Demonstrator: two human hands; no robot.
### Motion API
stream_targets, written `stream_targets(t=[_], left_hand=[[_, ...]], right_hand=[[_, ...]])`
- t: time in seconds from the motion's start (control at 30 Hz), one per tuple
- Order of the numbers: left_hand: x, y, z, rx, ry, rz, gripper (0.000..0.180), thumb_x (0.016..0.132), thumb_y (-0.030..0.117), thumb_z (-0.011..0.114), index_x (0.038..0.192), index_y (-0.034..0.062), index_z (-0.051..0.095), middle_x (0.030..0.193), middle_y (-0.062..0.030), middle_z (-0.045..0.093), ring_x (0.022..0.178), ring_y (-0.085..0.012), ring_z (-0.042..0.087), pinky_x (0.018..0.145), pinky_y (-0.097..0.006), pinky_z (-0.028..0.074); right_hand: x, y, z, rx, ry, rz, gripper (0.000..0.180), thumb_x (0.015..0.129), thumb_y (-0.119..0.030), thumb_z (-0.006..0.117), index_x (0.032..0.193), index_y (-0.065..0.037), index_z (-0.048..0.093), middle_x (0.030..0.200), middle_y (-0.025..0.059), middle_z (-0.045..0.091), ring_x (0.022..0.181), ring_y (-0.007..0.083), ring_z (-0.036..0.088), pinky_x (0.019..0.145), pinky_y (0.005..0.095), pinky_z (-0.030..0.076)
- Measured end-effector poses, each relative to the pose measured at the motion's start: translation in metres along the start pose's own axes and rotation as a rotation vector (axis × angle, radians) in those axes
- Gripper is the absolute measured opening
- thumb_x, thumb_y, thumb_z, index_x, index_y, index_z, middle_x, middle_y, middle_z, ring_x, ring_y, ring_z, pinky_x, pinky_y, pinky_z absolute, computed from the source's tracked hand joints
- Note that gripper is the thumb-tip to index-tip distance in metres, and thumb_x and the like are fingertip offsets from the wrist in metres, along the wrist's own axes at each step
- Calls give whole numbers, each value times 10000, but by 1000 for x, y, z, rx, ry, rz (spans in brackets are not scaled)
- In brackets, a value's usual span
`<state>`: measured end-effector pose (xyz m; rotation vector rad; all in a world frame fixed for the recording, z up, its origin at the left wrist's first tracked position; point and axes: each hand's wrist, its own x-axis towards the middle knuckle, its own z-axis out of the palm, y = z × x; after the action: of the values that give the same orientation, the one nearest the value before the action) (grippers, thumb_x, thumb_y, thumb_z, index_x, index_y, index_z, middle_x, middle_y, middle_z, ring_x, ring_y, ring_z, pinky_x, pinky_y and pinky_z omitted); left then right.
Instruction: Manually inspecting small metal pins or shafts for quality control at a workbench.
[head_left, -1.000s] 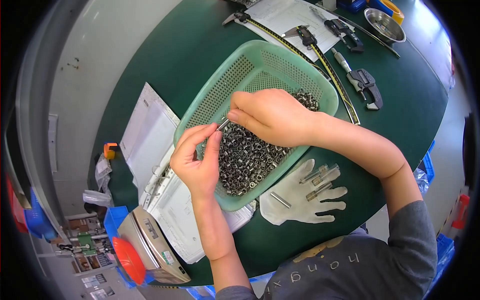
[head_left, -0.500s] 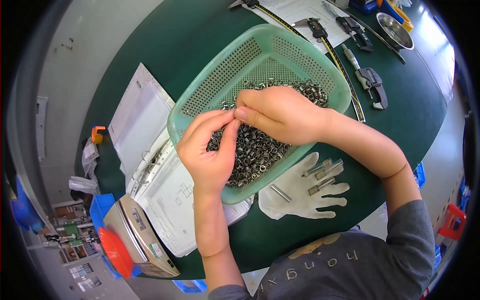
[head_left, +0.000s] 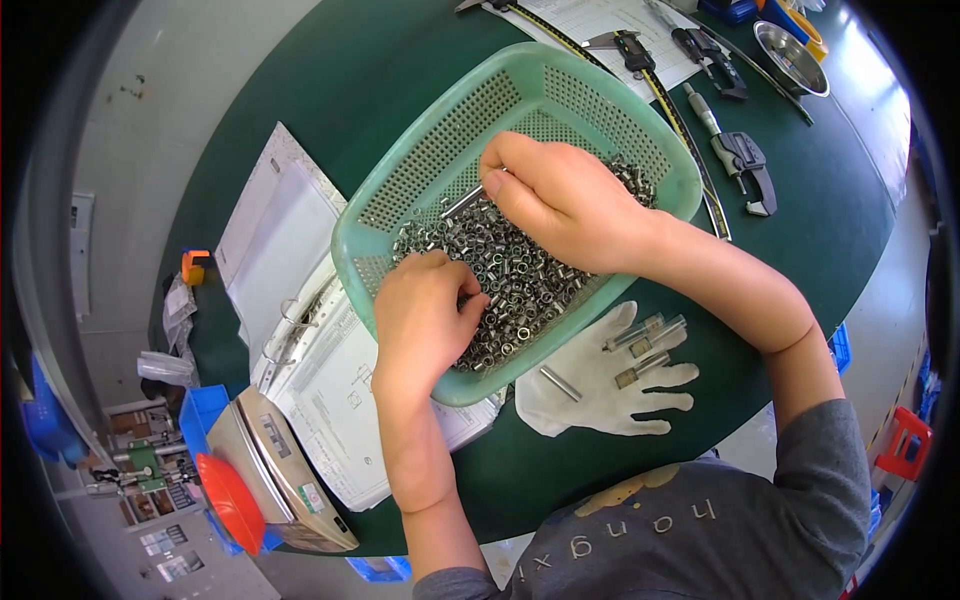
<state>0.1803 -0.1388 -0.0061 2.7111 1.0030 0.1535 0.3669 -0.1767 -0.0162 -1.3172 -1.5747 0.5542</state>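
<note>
A green plastic mesh basket [head_left: 352, 232] on the dark green table holds a heap of small metal sleeves [head_left: 525, 275]. My left hand [head_left: 425, 315] rests on the near side of the heap, its fingers curled down into the sleeves. My right hand [head_left: 565, 200] reaches in from the right over the heap's far side. Its thumb and fingertips pinch one end of a thin metal rod [head_left: 462, 202], which points left over the basket's mesh floor. The two hands are apart.
A white glove [head_left: 590, 395] lies just right of the basket, with several metal cylinders [head_left: 640, 345] on it. An open binder of papers [head_left: 290, 300] and a scale [head_left: 275, 470] sit to the left. A caliper [head_left: 630, 45], micrometer [head_left: 740, 160] and steel bowl [head_left: 790, 45] lie beyond.
My hands were together at the rod. The left hand has since let go and dropped onto the sleeves near the front rim. The right hand still holds the rod.
</note>
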Motion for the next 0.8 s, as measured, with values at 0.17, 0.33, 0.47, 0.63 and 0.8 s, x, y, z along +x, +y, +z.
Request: stream_targets(t=[0.17, 0.33, 0.47, 0.63, 0.8], left_hand=[[3, 0, -2, -16, -8, 14, 85, 630, 53, 681, 654, 51, 599, 670, -64, 570, 705, -241, 562, 642, -345, 443], [0, -6, -17, -778, 264, -170, 63, 734, -4, 647, 716, 11, 588, 793, -60, 627, 759, -130, 588, 730, -238, 445], [-2, -9, -18, -1398, 342, -166, 122, 787, 55, 656, 842, -2, 564, 862, -68, 617, 791, -130, 593, 765, -260, 468], [2, -1, -13, -1598, 317, -159, 163, 806, 67, 640, 932, -21, 584, 848, -77, 625, 781, -138, 609, 771, -266, 490], [1, -2, -10, -1443, 390, -153, 180, 778, 37, 667, 940, -18, 608, 844, -68, 630, 767, -122, 601, 744, -237, 482]], right_hand=[[0, -1, -1, -33, -28, -3, 159, 884, -167, 452, 897, -12, 488, 674, 159, 531, 640, 338, 524, 585, 399, 413], [-2, -6, -4, -13, -62, -56, 136, 877, -157, 462, 891, -24, 489, 648, 148, 522, 614, 333, 521, 568, 399, 406], [-2, -12, -7, 11, -79, -107, 174, 875, -207, 471, 890, -35, 491, 671, 153, 574, 660, 364, 559, 576, 457, 419], [-3, -13, -9, 3, -98, -134, 171, 884, -212, 473, 905, -42, 483, 666, 138, 576, 636, 364, 555, 556, 455, 413], [-4, -11, -3, -201, -30, -200, 177, 871, -209, 500, 890, -35, 477, 659, 144, 581, 617, 357, 565, 533, 450, 424]])
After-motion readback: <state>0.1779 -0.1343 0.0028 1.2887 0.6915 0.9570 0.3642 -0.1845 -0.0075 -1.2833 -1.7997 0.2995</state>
